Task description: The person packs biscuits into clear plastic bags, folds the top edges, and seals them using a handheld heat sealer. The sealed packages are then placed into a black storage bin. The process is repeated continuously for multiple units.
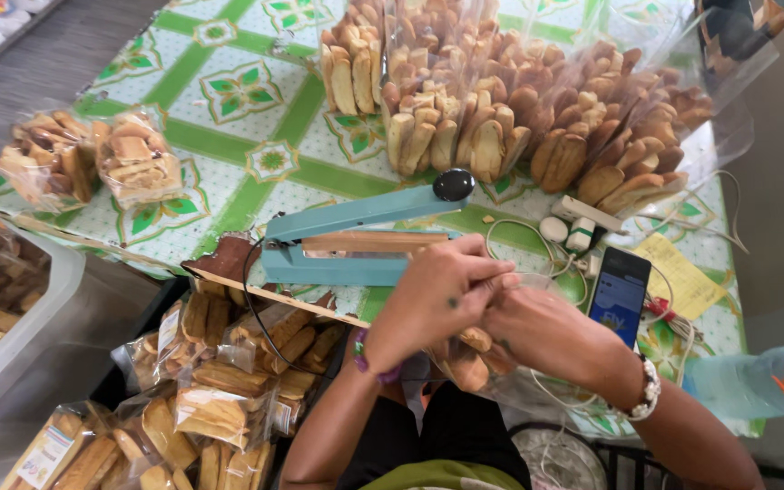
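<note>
Two hands are closed on one clear bag of biscuits [474, 358]: its mouth is pinched by the left hand [433, 299], and its side is gripped by the right hand [546, 331]. Just beyond the left hand, a teal heat sealer [347, 245] is set on the bench [229, 118]. Beside the right hand lies a smartphone [620, 295]. Further off, loose biscuits [501, 100] are heaped.

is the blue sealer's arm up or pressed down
Up. The blue sealer has its arm raised at an angle, black knob high, with a gap above the base.
</note>
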